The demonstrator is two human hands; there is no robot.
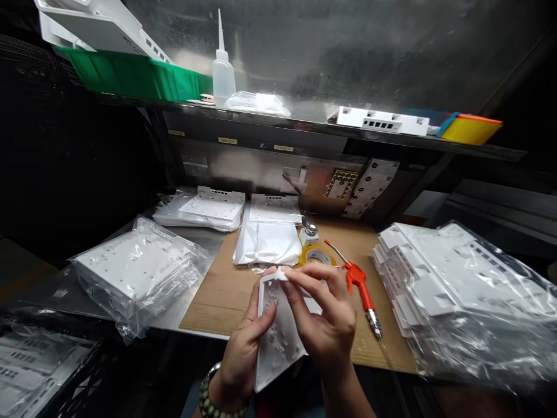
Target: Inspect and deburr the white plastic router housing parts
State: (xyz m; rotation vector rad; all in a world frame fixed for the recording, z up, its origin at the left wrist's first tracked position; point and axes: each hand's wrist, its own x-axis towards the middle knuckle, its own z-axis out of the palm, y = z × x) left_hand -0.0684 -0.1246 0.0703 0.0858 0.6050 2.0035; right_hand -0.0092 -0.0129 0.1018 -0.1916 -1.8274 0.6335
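Observation:
A white plastic panel (278,348) with small moulded posts is held up and tilted over the front edge of the bench. My left hand (246,342) grips it along its left side, the thumb lying on the inner face. At the panel's top corner, the fingertips of my right hand (326,307) pinch a small white piece (281,274), which looks like cloth or wipe; its exact nature is unclear. Just behind my right hand lies a roll of yellow tape (317,254), partly covered. To the right rests a red air gun (357,280).
Bagged white panels are stacked at the right (470,278) and left (134,261). Flat bags and panels (274,232) lie at the back of the cardboard (213,290). A shelf (300,123) above holds a green bin (139,75), a nozzle bottle (223,78) and a yellow container (470,129).

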